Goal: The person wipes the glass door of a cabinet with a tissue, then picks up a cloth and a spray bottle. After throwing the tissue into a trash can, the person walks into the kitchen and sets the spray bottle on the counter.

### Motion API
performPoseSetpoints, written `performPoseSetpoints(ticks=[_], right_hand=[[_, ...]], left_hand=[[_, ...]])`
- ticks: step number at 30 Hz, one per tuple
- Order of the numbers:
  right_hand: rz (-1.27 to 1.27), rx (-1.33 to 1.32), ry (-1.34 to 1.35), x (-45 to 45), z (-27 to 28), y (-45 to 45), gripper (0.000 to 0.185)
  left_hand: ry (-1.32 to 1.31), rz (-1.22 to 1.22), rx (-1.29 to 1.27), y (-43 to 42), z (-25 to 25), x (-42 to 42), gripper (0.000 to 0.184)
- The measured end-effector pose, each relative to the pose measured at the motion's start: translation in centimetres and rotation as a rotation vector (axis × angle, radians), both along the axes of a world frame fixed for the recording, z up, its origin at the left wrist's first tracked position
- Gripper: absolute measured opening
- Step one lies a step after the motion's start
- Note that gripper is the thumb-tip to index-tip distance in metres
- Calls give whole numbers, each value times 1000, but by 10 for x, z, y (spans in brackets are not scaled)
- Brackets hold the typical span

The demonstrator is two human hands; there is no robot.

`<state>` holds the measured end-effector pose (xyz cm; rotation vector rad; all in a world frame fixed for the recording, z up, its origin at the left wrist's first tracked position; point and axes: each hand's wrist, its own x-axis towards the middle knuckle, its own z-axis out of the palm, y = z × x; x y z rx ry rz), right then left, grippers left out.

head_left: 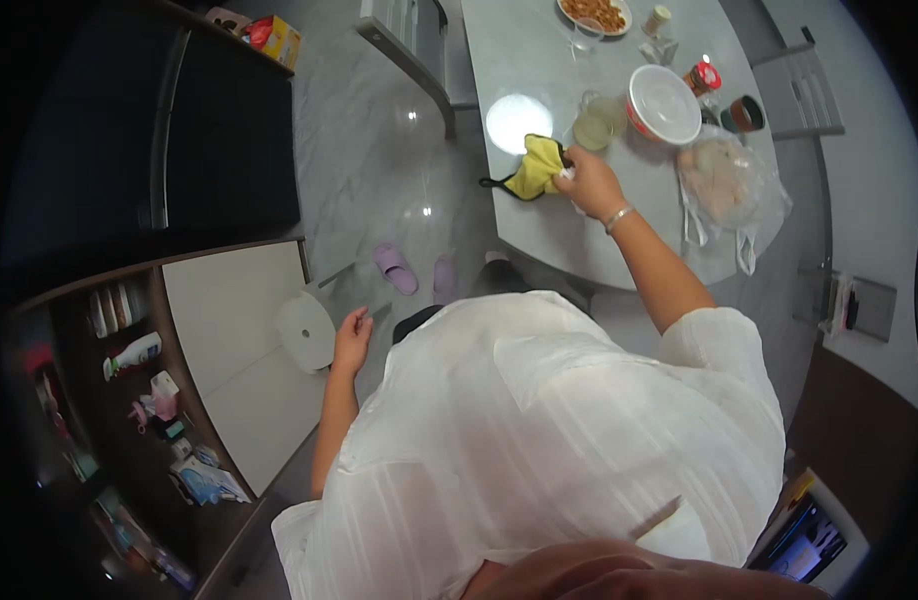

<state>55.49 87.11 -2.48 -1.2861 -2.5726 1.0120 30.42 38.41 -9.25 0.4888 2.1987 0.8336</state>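
My right hand (591,184) is closed on a yellow cloth (539,172) with dark edging and a black loop, at the near left side of the grey-white table (619,235). Something small and white shows at its fingers. Away from the table, at the lower left, my left hand (353,338) hangs beside a round white stool (305,331), its fingers loosely curled and nothing visible in them. Just beyond the cloth stands a glass jug (599,122) of pale liquid. To its right is a large bowl with a white lid (665,104).
A plastic bag (724,180), a red-lidded jar (703,78), a dark cup (743,114) and a plate of food (595,14) stand on the table. Chairs (409,50) flank it. Purple slippers (395,269) lie on the floor; a shelf unit (234,350) is at left.
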Motion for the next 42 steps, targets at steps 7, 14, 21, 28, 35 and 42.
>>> performPoseSetpoints(ticks=[7, 14, 21, 28, 35, 42], right_hand=[[133, -69, 83, -45, -7, 18, 43], [238, -78, -132, -65, -52, 12, 48], [123, 71, -84, -100, -84, 49, 46], [31, 65, -138, -154, -81, 83, 49], [29, 108, -163, -131, -82, 43, 59], [-83, 88, -255, -107, -105, 11, 64]], left_hand=[[-70, 12, -279, -48, -18, 46, 41], [-122, 116, -159, -106, -86, 75, 41], [-124, 205, -323, -105, -34, 98, 39], [-119, 557, -211, -166, -33, 128, 38], [-174, 321, -405, -244, -75, 171, 47], [-76, 368, -344, -261, -35, 67, 43]])
